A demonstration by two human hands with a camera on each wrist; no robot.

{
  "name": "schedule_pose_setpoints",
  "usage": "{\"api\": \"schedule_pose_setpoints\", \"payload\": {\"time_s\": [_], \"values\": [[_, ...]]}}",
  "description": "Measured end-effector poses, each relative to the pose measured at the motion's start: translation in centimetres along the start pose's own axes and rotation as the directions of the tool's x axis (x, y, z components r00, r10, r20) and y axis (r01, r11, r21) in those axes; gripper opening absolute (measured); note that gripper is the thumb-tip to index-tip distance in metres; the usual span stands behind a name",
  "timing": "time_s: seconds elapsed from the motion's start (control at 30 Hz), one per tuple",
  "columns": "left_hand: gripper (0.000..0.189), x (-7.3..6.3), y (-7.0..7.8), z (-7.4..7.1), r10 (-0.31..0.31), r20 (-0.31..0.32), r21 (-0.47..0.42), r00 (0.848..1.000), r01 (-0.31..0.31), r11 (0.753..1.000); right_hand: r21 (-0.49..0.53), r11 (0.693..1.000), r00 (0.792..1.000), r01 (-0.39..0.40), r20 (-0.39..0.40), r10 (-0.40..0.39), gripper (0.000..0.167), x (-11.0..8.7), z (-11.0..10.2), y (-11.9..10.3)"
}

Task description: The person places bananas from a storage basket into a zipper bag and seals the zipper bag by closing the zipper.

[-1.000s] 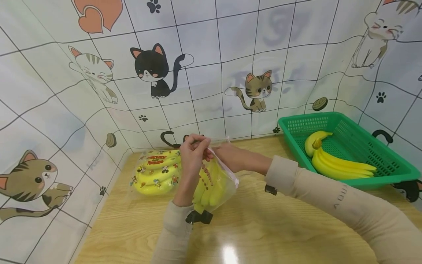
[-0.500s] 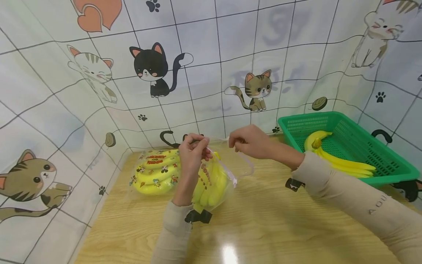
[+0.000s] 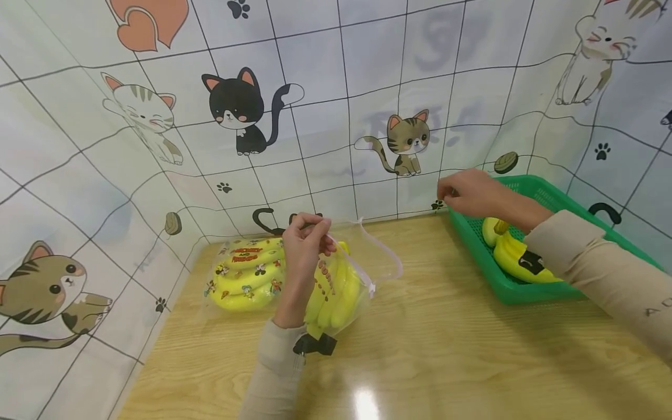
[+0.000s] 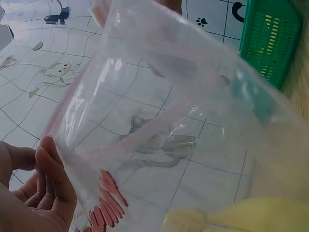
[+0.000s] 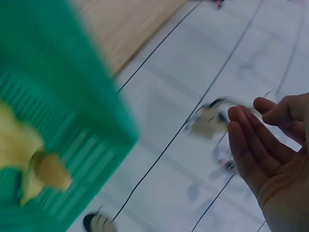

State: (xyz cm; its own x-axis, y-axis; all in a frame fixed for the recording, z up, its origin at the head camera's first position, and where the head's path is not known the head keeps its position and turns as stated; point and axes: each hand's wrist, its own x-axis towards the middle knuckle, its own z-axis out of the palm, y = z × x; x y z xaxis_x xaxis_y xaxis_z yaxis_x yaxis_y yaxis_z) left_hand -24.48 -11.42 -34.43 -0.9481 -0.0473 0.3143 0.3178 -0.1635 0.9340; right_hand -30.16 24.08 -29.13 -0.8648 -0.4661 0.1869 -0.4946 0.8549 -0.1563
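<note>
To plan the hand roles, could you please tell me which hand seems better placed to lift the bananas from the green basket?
Probably the right hand: it appears empty and is nearer the green basket and its bananas, while the left hand pinches the clear bag.

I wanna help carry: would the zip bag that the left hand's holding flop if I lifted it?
The clear zip bag would probably flop, because its thin plastic bends loosely. It may sag, since it holds several bananas.

Yellow bananas (image 3: 506, 252), clear pink-edged bag (image 4: 164, 96) with red lettering (image 4: 114, 188), green basket (image 3: 475, 256), white black-gridded cat-print backdrop (image 3: 325, 81)
</note>
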Motion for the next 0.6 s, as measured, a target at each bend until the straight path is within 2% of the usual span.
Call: {"api": "schedule_pose_setpoints", "payload": {"time_s": [0.1, 0.2, 0.33, 0.43, 0.47, 0.53, 0.6], "values": [[0.01, 0.0, 0.0, 0.0, -0.003, 0.002, 0.004, 1.0, 0.003, 1.0, -0.104, 0.994, 0.994, -0.018, 0.106, 0.029, 0.024, -0.4, -0.1, 2.8], [0.009, 0.0, 0.0, 0.0, -0.013, 0.002, 0.003, 1.0, 0.013, 1.0, -0.179, 0.983, 0.969, -0.034, 0.236, 0.076, 0.031, -0.9, 0.2, 5.0], [0.009, 0.1, -0.1, -0.1, -0.022, -0.001, 0.006, 1.0, 0.022, 1.0, -0.187, 0.978, 0.895, -0.09, 0.415, 0.161, 0.037, -1.5, 0.8, 7.0], [0.009, 0.0, -0.2, -0.2, -0.033, 0.002, 0.01, 0.999, 0.033, 0.999, -0.148, 0.98, 0.83, -0.131, 0.525, 0.19, 0.037, -2.1, 1.4, 7.9], [0.008, 0.0, -0.3, -0.2, -0.038, 0.003, 0.01, 0.999, 0.038, 0.999, -0.138, 0.981, 0.814, -0.137, 0.549, 0.191, 0.036, -2.3, 1.6, 8.2], [0.008, 0.0, -0.3, -0.2, -0.046, 0.004, 0.011, 0.999, 0.046, 0.999, -0.116, 0.983, 0.792, -0.144, 0.582, 0.185, 0.031, -2.5, 1.9, 8.5], [0.008, 0.0, -0.3, -0.1, -0.046, 0.005, 0.011, 0.999, 0.046, 0.999, -0.109, 0.983, 0.781, -0.147, 0.597, 0.183, 0.028, -2.7, 2.1, 8.7]]}}
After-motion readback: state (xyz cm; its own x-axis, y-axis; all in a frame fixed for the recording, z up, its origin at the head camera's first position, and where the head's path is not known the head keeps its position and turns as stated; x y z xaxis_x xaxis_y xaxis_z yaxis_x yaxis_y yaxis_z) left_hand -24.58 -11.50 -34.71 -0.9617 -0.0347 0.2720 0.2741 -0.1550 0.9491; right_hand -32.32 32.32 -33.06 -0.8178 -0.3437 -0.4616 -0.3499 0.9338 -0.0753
